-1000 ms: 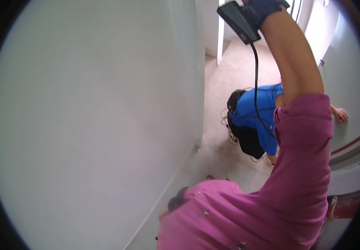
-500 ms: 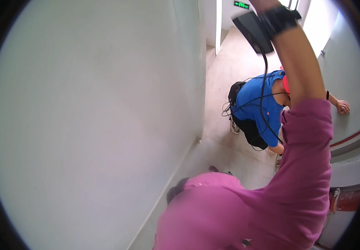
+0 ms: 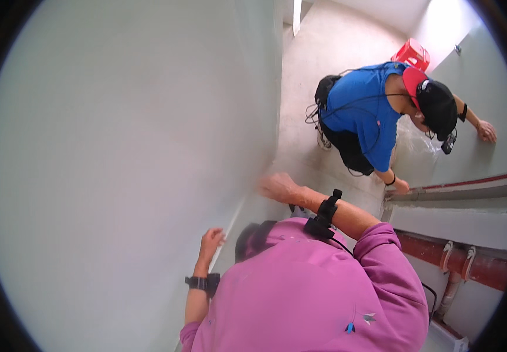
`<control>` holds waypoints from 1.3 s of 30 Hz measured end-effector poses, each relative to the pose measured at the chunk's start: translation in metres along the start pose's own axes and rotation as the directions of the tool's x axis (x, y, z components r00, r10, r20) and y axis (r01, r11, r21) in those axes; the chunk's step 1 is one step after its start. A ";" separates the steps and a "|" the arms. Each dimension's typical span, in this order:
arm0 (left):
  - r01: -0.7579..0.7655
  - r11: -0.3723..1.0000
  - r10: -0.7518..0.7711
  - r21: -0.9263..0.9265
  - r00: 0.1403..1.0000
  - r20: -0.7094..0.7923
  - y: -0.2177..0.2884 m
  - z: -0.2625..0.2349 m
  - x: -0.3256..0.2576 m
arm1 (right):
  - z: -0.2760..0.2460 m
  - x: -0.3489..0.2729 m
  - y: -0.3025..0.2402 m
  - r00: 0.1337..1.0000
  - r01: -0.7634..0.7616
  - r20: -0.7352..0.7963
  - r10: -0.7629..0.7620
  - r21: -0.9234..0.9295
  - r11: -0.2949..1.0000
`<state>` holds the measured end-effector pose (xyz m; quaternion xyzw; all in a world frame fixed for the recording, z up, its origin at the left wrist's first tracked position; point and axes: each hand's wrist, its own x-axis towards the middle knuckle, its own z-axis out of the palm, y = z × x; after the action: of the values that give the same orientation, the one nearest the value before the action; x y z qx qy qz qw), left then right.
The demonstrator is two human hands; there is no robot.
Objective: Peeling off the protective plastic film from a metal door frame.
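My left hand point(image 3: 212, 240) is raised beside the pale wall point(image 3: 118, 176), its fingers curled in. What it holds, if anything, is too small to make out. My right hand point(image 3: 280, 186) reaches across in front of me, close to the same wall. Motion smears its fingers, so I cannot tell what they do. Each forearm has a black strap with a small device on it, one on the left arm point(image 3: 202, 283) and one on the right arm point(image 3: 324, 218). I wear a pink top point(image 3: 288, 287).
A person in a blue shirt point(image 3: 359, 111) and a black and red cap bends down on my right, one hand against the opposite wall point(image 3: 470, 141). A red plastic stool-like object point(image 3: 413, 54) stands behind. Red pipes point(image 3: 423, 251) run along the lower right. Pale floor point(image 3: 306, 64) lies between the walls.
My right arm, raised high before, has come down and to the left across my front. My left hand has come into view. The other person stays bent down at the right.
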<state>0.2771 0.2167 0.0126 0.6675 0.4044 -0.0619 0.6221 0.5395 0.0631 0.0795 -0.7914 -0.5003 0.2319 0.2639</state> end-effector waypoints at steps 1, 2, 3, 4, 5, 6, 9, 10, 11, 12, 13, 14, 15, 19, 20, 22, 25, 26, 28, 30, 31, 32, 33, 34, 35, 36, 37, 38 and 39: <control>-0.052 0.997 0.050 0.058 0.998 0.038 0.018 0.002 0.009 | 0.009 -0.005 -0.001 0.997 0.015 0.081 -0.014 -0.018 1.000; -0.086 0.993 0.081 0.082 0.994 0.068 0.035 0.004 0.018 | 0.013 -0.007 0.001 0.996 0.003 0.085 -0.003 -0.002 1.000; -0.123 0.987 0.113 0.103 0.988 0.101 0.051 0.009 0.029 | 0.015 -0.009 0.006 0.994 -0.020 0.107 0.019 0.007 1.000; -0.156 0.980 0.141 0.120 0.982 0.126 0.064 0.012 0.040 | 0.016 -0.010 0.010 0.991 -0.035 0.129 0.033 0.015 0.999; -0.187 0.973 0.165 0.138 0.974 0.153 0.079 0.017 0.050 | 0.016 -0.012 0.018 0.990 -0.043 0.133 0.038 0.032 0.999; -0.215 0.966 0.187 0.141 0.964 0.191 0.095 0.025 0.061 | 0.018 -0.017 0.032 0.998 -0.048 0.037 0.045 0.082 0.995; -0.258 0.958 0.222 0.125 0.944 0.245 0.129 0.049 0.085 | 0.018 -0.020 0.069 0.987 -0.152 -0.003 0.164 0.360 0.921; -0.277 0.955 0.244 0.102 0.935 0.258 0.134 0.055 0.089 | 0.016 -0.018 0.080 0.966 -0.248 0.077 0.248 0.555 0.794; -0.270 0.956 0.234 0.113 0.938 0.256 0.137 0.058 0.090 | 0.014 -0.016 0.091 0.966 -0.247 0.079 0.246 0.566 0.787; -0.254 0.962 0.217 0.104 0.936 0.276 0.140 0.062 0.092 | 0.009 -0.013 0.098 0.956 -0.242 0.074 0.285 0.749 0.617; -0.235 0.967 0.199 0.096 0.935 0.293 0.142 0.064 0.094 | 0.004 -0.008 0.106 0.944 -0.215 0.081 0.321 0.887 0.408; -0.224 0.968 0.184 0.112 0.939 0.290 0.140 0.064 0.096 | 0.001 0.001 0.113 0.944 -0.214 0.087 0.318 0.895 0.391; -0.179 0.974 0.131 0.140 0.946 0.296 0.132 0.063 0.095 | -0.002 0.012 0.118 0.900 -0.260 0.156 0.408 0.942 0.211; -0.002 0.968 -0.058 0.250 0.970 0.234 0.125 0.041 0.087 | -0.010 0.077 0.145 0.938 -0.053 0.237 0.254 0.820 -0.570; 0.038 0.962 -0.100 0.271 0.971 0.217 0.122 0.037 0.084 | -0.006 0.095 0.154 0.937 -0.049 0.241 0.254 0.808 -0.587; 0.163 0.939 -0.214 0.304 0.966 0.142 0.117 0.032 0.073 | 0.003 0.130 0.168 0.940 0.112 0.142 0.310 0.730 -0.674; 0.333 0.915 -0.343 0.226 0.939 0.005 0.083 0.022 0.054 | 0.013 0.175 0.176 0.888 0.135 0.240 0.392 0.679 -0.722; 0.386 0.913 -0.384 0.134 0.923 -0.037 0.073 0.018 0.046 | 0.012 0.191 0.175 0.857 0.151 0.284 0.429 0.659 -0.737; 0.466 0.870 -0.459 0.161 0.885 -0.082 0.074 0.019 0.038 | 0.010 0.217 0.183 0.781 0.201 0.359 0.510 0.629 -0.751; 0.496 0.853 -0.483 0.165 0.868 -0.112 0.067 0.018 0.026 | 0.020 0.239 0.196 0.702 0.258 0.384 0.599 0.647 -0.718; 0.478 0.856 -0.462 0.196 0.878 -0.120 0.039 0.011 0.009 | 0.033 0.243 0.193 0.628 0.288 0.408 0.663 0.669 -0.685; 0.481 0.855 -0.463 0.194 0.877 -0.129 0.013 0.004 -0.001 | 0.033 0.247 0.189 0.633 0.282 0.412 0.656 0.666 -0.691; 0.371 0.846 -0.359 0.382 0.927 -0.106 -0.012 -0.002 -0.010 | 0.027 0.251 0.181 0.562 0.304 0.419 0.713 0.697 -0.650; 0.250 0.795 -0.265 0.553 0.963 -0.055 -0.018 0.003 -0.018 | 0.025 0.248 0.175 0.481 0.320 0.424 0.768 0.730 -0.604; 0.259 0.796 -0.268 0.548 0.961 -0.065 -0.022 0.006 -0.026 | 0.023 0.244 0.169 0.486 0.310 0.429 0.761 0.730 -0.609; 0.302 0.784 -0.345 0.542 0.938 -0.025 -0.008 0.016 -0.024 | 0.020 0.237 0.169 0.486 0.310 0.398 0.778 0.754 -0.579; 0.344 0.768 -0.414 0.540 0.910 0.008 0.004 0.021 -0.024 | 0.017 0.235 0.167 0.494 0.311 0.365 0.789 0.773 -0.553; 0.345 0.769 -0.412 0.538 0.911 0.004 -0.004 0.020 -0.026 | 0.014 0.233 0.168 0.499 0.309 0.364 0.787 0.773 -0.554; 0.291 0.822 -0.317 0.489 0.948 -0.032 -0.009 0.021 -0.027 | 0.013 0.232 0.168 0.558 0.284 0.362 0.747 0.763 -0.581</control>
<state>0.2624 0.1849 0.0166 0.7277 0.4608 -0.2772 0.4258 0.7343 0.2169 -0.0637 -0.2945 0.3831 0.3286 0.8115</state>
